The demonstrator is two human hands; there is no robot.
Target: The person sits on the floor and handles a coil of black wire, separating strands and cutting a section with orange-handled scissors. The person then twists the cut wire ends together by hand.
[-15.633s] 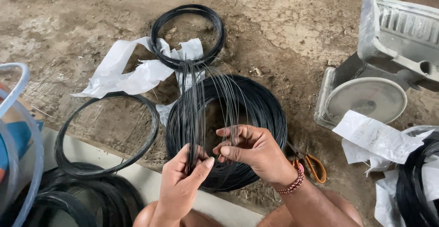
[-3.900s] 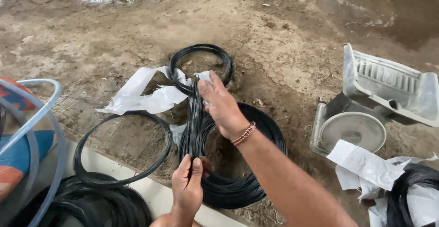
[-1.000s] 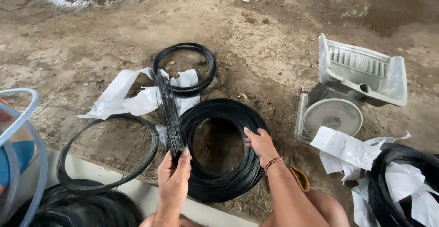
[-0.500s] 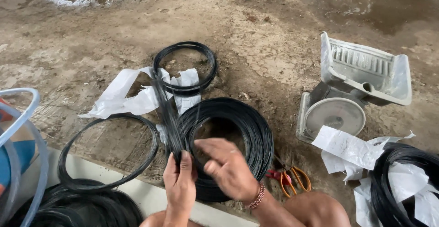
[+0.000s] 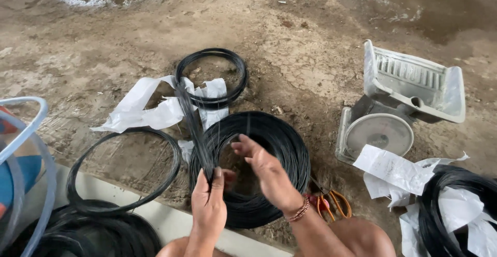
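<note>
Black wire strands (image 5: pixel 192 127), pinched in our left hand (image 5: pixel 208 205), rise off the big wire coil (image 5: pixel 251 169) on the dirt floor.

We grip the gathered bundle with left fingers pressed together around it, just at the coil's near-left rim, while our right hand (image 5: pixel 266 171) hovers over the coil's open centre, fingers loosely spread and touching thin strands; whether it grips any we cannot tell. Judging by the scene, some work looks done: a small finished ring (image 5: pixel 211 78) lies beyond the coil on torn white paper (image 5: pixel 150 107), and a thinner loop (image 5: pixel 124 169) lies left of it. Most of the coil remains thick and wound. Our wire looks thin, dark, springy. Orange-handled scissors (image 5: pixel 331 205) sit right of the coil; a tipped weighing scale (image 5: pixel 398 107) stands farther right.
</note>
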